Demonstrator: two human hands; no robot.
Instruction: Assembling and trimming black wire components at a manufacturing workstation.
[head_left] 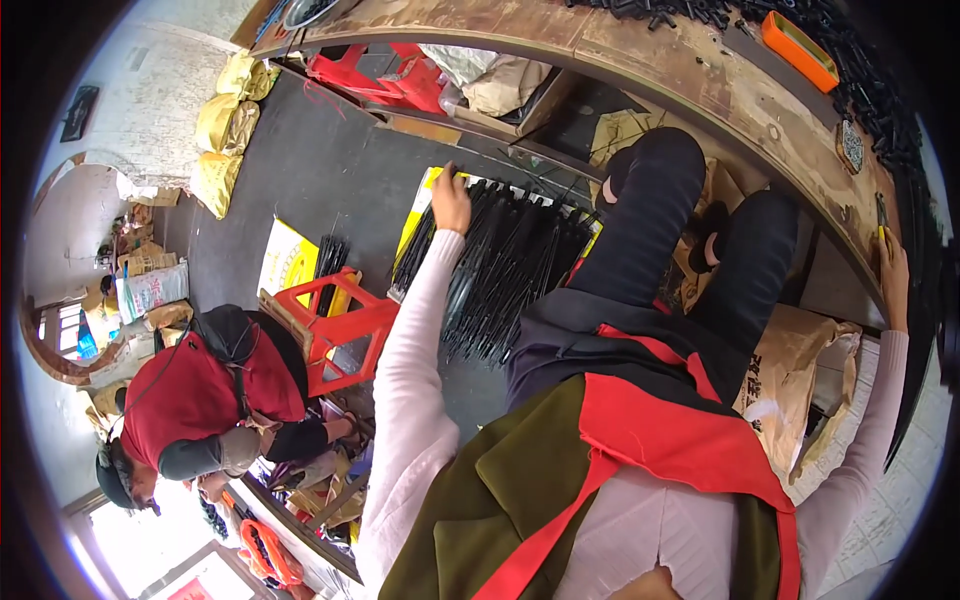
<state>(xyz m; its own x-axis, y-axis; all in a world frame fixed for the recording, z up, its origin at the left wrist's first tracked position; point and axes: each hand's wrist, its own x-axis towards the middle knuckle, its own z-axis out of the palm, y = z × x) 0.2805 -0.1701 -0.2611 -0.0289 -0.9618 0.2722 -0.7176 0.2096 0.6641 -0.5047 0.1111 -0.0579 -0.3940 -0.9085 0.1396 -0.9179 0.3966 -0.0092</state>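
Note:
Stretched down to the left, my left hand (pixel 451 203) is beside the near-left end of a wide pile of thin black rods (pixel 500 260). Its fingers look apart, and I see nothing held in them. The rods lie on a yellow and white sheet (pixel 412 225) on the floor. On the far right, my right hand (pixel 893 272) is at the workbench edge. Its fingers meet the yellow end of a small hand tool (pixel 881 215), whose exact kind is too small to make out.
On the wooden workbench (pixel 620 35) are an orange tray (pixel 800 50) and heaps of black parts (pixel 870 110). A red stool (pixel 345 325) stands on the left. A person in red (pixel 190 400) bends beyond it. Yellow sacks (pixel 222 130) line the wall; a brown paper bag (pixel 790 380) is by my legs.

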